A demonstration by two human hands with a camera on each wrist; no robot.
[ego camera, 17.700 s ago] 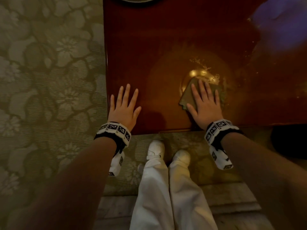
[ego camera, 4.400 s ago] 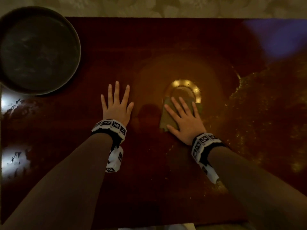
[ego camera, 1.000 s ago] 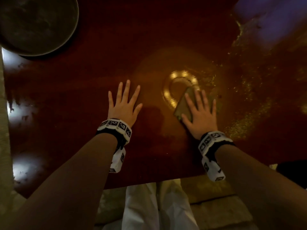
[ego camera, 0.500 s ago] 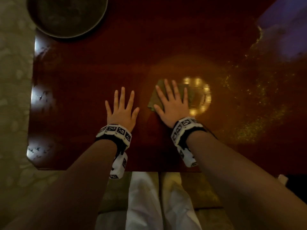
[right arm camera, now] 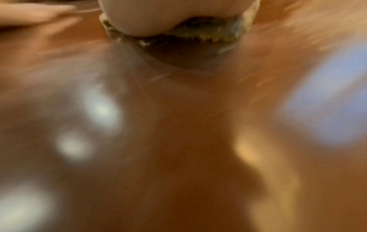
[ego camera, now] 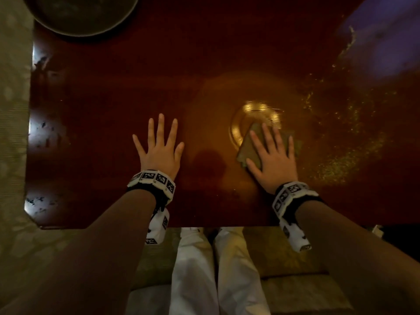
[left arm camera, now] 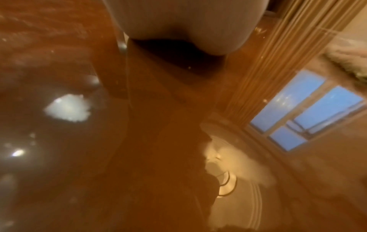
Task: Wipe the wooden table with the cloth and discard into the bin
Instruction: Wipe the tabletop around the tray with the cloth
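The glossy dark red wooden table (ego camera: 204, 53) fills the head view. My right hand (ego camera: 271, 153) lies flat with straight, spread fingers on a folded olive cloth (ego camera: 246, 148), pressing it onto the table beside a bright lamp reflection. The cloth's edge (right arm camera: 208, 33) shows under the heel of the right hand in the blurred right wrist view. My left hand (ego camera: 159, 146) lies flat on the bare wood to the left, fingers spread, holding nothing. The left wrist view shows only its heel (left arm camera: 184, 26) on the mirror-like surface. Yellowish crumbs (ego camera: 345, 160) speckle the table right of the cloth.
A dark round bowl-like vessel (ego camera: 84, 17) stands at the table's far left corner. The near table edge (ego camera: 204, 226) runs just above my white trousers (ego camera: 216, 269). Patterned carpet (ego camera: 13, 110) lies left of the table. A bluish window reflection (ego camera: 386, 35) covers the far right.
My right hand has slid the cloth to the right, from beside the left hand back onto the lamp reflection. The left hand has stayed flat in place.
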